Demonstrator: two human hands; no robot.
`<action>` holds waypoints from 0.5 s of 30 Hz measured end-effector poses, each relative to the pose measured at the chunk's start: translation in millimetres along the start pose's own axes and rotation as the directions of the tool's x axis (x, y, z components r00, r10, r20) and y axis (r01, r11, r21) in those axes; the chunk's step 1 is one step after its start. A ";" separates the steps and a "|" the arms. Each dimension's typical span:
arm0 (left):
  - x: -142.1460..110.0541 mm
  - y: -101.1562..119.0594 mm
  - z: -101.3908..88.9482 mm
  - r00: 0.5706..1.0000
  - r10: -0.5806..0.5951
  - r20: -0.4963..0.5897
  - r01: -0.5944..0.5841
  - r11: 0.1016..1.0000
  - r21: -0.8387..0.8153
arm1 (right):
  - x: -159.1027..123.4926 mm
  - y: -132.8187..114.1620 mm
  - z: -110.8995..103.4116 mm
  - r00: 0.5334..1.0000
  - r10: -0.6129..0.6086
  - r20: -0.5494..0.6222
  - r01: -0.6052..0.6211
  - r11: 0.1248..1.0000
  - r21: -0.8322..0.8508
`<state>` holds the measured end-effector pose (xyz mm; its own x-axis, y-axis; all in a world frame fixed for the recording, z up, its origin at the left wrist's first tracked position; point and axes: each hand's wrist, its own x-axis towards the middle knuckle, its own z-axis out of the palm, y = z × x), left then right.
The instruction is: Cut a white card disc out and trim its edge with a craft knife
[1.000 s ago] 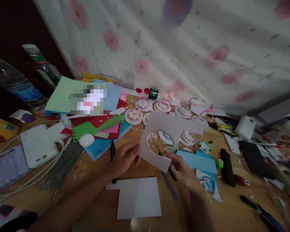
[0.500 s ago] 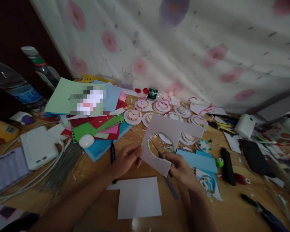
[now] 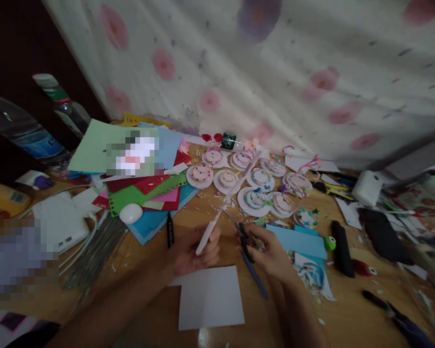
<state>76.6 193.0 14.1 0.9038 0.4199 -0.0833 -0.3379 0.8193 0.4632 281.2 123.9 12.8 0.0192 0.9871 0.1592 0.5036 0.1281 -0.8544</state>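
Note:
My left hand (image 3: pixel 197 249) pinches a white sheet of card (image 3: pixel 207 237), which is turned nearly edge-on and slants up and away to the right. Black-handled scissors (image 3: pixel 244 239) are gripped in my right hand (image 3: pixel 270 246), their blades pointing at the card; whether they touch it I cannot tell. Beneath my hands a flat white sheet (image 3: pixel 212 297) lies on the wooden table. Beyond the card stand several small white paper hats, one with blue beads (image 3: pixel 255 199) and another with yellow ones (image 3: pixel 228 179).
Coloured paper sheets (image 3: pixel 145 198) are stacked at the left, with a black marker (image 3: pixel 170 229) beside them. Blue paper (image 3: pixel 295 241) lies right of my right hand. Pliers (image 3: pixel 398 316) rest at the lower right. A white power bank (image 3: pixel 60 222) with cables sits left.
The card has turned from facing me to nearly edge-on in my left hand. The scissors have come away from the curved cut, and more hats now show behind.

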 end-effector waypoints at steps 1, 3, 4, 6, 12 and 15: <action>-0.4 0.6 1.2 1.000 -0.001 0.003 0.002 0.999 -0.042 | -0.3 1.9 0.0 0.999 -0.024 -0.045 0.022 0.999 -0.043; -1.2 1.0 2.9 1.000 -0.011 0.002 0.012 0.993 -0.119 | -0.3 5.0 0.0 0.990 -0.076 -0.121 0.062 0.991 -0.120; -1.5 0.9 3.4 1.000 -0.015 -0.001 0.014 0.988 -0.154 | -0.1 6.0 0.2 0.983 -0.118 -0.144 0.091 0.980 -0.178; -2.2 0.3 3.8 1.000 -0.013 -0.013 0.010 0.977 -0.214 | 0.7 6.9 0.5 0.962 -0.227 -0.150 0.166 0.927 -0.336; -4.0 -1.9 1.0 0.996 0.034 -0.080 -0.058 0.944 -0.324 | 1.6 7.8 -3.5 0.930 -0.358 -0.085 0.235 0.757 -0.610; -5.1 0.1 -1.5 0.992 0.072 -0.105 -0.104 0.933 -0.344 | 0.9 9.1 -8.3 0.921 -0.377 -0.102 0.234 0.741 -0.629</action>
<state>71.5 191.5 13.3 0.8445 0.5164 -0.1421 -0.4998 0.8552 0.1374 292.9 125.2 9.3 -0.0844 0.8507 0.5188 0.9211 0.2652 -0.2851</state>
